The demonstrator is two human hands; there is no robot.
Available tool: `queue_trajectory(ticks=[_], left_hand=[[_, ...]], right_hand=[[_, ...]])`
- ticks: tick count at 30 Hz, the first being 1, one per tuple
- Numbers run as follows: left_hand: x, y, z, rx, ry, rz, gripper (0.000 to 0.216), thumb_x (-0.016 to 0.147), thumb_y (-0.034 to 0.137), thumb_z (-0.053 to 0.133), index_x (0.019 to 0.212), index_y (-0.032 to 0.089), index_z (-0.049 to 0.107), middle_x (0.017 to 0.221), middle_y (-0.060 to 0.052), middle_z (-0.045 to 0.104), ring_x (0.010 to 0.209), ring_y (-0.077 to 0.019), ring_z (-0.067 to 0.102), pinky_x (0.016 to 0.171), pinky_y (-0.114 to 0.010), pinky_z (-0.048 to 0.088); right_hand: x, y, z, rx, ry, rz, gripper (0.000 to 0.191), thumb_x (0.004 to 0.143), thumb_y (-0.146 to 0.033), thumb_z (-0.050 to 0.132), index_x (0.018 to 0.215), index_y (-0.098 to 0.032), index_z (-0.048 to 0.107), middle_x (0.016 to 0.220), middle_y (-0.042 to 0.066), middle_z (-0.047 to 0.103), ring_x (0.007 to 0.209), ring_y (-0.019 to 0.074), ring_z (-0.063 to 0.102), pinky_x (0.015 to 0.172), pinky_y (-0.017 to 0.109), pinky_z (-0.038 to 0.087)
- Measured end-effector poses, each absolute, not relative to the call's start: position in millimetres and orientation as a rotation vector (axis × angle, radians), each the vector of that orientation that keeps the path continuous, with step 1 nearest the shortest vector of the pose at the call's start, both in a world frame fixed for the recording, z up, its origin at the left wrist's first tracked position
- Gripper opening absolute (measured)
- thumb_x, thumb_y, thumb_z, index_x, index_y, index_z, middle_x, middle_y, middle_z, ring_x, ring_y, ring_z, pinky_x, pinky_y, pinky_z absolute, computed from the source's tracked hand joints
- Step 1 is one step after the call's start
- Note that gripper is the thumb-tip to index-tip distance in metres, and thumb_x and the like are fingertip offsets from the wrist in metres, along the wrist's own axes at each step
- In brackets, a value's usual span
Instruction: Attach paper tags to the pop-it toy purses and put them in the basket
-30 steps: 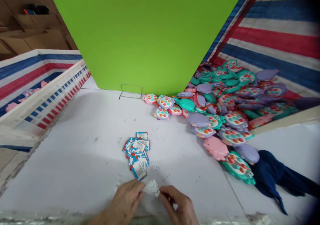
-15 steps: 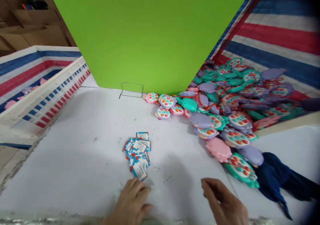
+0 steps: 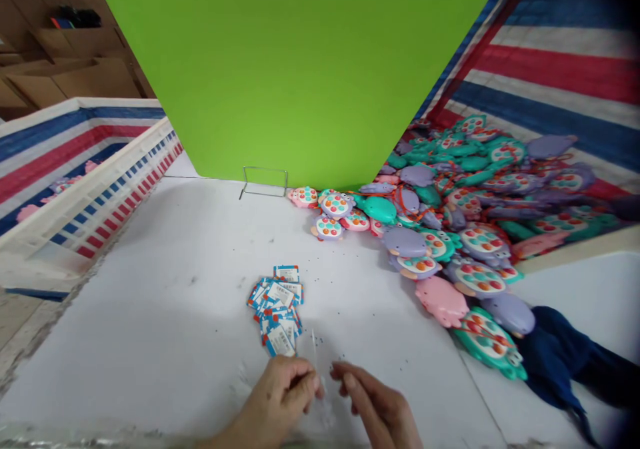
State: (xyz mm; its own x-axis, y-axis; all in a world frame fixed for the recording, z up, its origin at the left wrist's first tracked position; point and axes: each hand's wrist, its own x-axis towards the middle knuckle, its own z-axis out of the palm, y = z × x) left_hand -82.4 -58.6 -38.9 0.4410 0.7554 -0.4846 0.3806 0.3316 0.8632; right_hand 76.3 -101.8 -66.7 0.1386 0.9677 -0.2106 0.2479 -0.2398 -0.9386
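Hold the clear plastic (image 3: 314,342) lightly, seemingly pinched in the closed left hand (image 3: 280,392) near the front edge of the worktop (image 3: 150,316); square up the right hand (image 3: 377,399), loosely curled just beside, any grip there impossible to tell; note barcodes (image 3: 280,340) on the blue-edged cards (image 3: 281,294) farther from that edge, print too small to read

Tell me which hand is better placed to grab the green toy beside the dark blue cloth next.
Probably the right hand: it lies nearer the green toy. The left hand is farther off, close to the cards, and seems to pinch a thin clear strip.
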Motion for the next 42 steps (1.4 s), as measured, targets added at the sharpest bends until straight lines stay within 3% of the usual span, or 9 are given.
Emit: queue_trajectory(ticks=[2,7,14,22,24,27,32,38,42], left_hand=[[-81.1,-60.7,-32.7,1.322,1.148,0.284,0.032,0.081,0.033,0.039,0.068,0.012,0.059,0.053,0.004,0.043,0.052,-0.0094,0.04,0.052,-0.02,0.03],[-77.8,-64.6,-30.6,1.373,1.196,0.271,0.026,0.08,0.022,0.04,0.068,0.013,0.062,0.057,0.003,0.045,0.062,-0.0113,0.046,0.061,-0.019,0.033],[-76.1,-63.3,-36.4,1.316,1.167,0.24,0.025,0.075,0.015,0.04,0.066,0.012,0.063,0.052,0.004,0.043,0.053,-0.0097,0.042,0.051,-0.018,0.031],[-87.7,-66.2,-44.4,1.589,1.101,0.184,0.026,0.079,0.017,0.042,0.063,0.012,0.061,0.053,0.003,0.046,0.051,-0.0091,0.042,0.05,-0.018,0.032],[-98.7,-63.1,-51.6,1.84,1.114,0.222,0.025,0.081,0.016,0.04,0.066,0.014,0.06,0.061,0.0,0.053,0.059,-0.0112,0.046,0.057,-0.019,0.036],[-117.8,-49.5,-60.0,2.239,1.134,0.205,0.021,0.08,0.01,0.038,0.086,0.017,0.057,0.089,-0.005,0.058,0.083,-0.0175,0.048,0.075,-0.025,0.039],[-131.7,-24.6,-57.0,2.571,0.93,-0.033,0.041,0.071,0.01,0.045,0.112,0.012,0.045,0.109,-0.012,0.051,0.098,-0.0258,0.044,0.088,-0.037,0.035],[-129.3,-15.5,-38.0,2.571,0.816,-0.148,0.045,0.068,0.007,0.045,0.114,0.01,0.042,0.112,-0.014,0.048,0.103,-0.0258,0.042,0.089,-0.037,0.035],[-123.3,-12.4,-31.6,2.605,0.796,-0.265,0.034,0.068,0.007,0.045,0.102,0.009,0.048,0.103,-0.012,0.05,0.095,-0.0233,0.045,0.084,-0.033,0.04]], right_hand=[[71.9,-86.8,-61.4,-1.56,-1.134,1.237,0.034,0.076,-0.045,0.052,0.085,-0.018,0.07,0.073,0.006,0.069,0.057,0.0163,0.057,0.049,0.022,0.046],[60.2,-70.5,-72.4,-1.425,-0.999,1.368,0.027,0.071,-0.042,0.061,0.07,-0.017,0.071,0.057,0.001,0.06,0.046,0.011,0.047,0.043,0.021,0.04],[65.8,-72.6,-75.3,-1.378,-0.958,1.533,0.028,0.067,-0.042,0.066,0.059,-0.015,0.065,0.049,-0.003,0.052,0.044,0.0088,0.043,0.044,0.02,0.036],[67.2,-72.5,-59.2,-1.122,-0.523,1.892,0.023,0.069,-0.04,0.066,0.069,-0.018,0.06,0.071,0.002,0.06,0.06,0.0123,0.053,0.042,0.017,0.039],[70.4,-71.3,-57.2,-1.109,-0.321,1.904,0.023,0.064,-0.038,0.071,0.067,-0.019,0.059,0.065,-0.001,0.058,0.054,0.0099,0.051,0.038,0.015,0.036],[80.2,-71.4,-56.0,-1.138,-0.241,1.847,0.025,0.063,-0.037,0.073,0.064,-0.018,0.055,0.054,-0.006,0.049,0.041,0.0043,0.04,0.037,0.013,0.032],[97.3,-81.1,-57.3,-1.308,-0.479,1.702,0.031,0.072,-0.041,0.064,0.061,-0.017,0.049,0.05,-0.008,0.038,0.041,0.0038,0.033,0.04,0.015,0.027],[85.2,-87.5,-64.6,-1.558,-0.965,1.529,0.035,0.079,-0.05,0.047,0.063,-0.018,0.044,0.042,-0.01,0.032,0.039,0.0064,0.027,0.041,0.02,0.023],[58.8,-77.4,-67.3,-1.617,-1.358,1.412,0.027,0.08,-0.04,0.044,0.065,-0.018,0.046,0.048,-0.009,0.027,0.044,0.0086,0.027,0.043,0.021,0.021]])
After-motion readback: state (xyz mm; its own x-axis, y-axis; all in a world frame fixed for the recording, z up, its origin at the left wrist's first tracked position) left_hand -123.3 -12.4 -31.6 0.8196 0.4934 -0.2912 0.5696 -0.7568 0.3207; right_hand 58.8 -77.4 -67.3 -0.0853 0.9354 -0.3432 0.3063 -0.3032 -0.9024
